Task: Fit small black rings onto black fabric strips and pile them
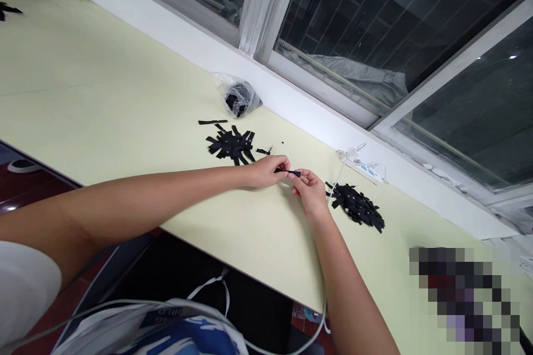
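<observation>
The person stands at a pale table (104, 100) with both arms stretched out over it. The left hand (266, 171) and the right hand (310, 191) meet just above the tabletop, and a short black strip (288, 172) runs between them. The left hand pinches one end of it with thumb and fingers; the right hand grips the other end with its fingertips, the rest of the fingers curled in. The strip is held level and clear of the table surface. Just beyond the left hand lies a loose pile of black strips (231, 145), with a single strip (212, 121) lying apart on its far side. Further beyond that pile, against the window sill, sits a clear plastic bag (238, 95) with dark contents. Just to the outer side of the right hand lies a second pile of black pieces (358, 206). Beyond the right hand, along the sill, lies a white power strip (362, 167); a white cable (339, 172) runs from it near the right wrist.
</observation>
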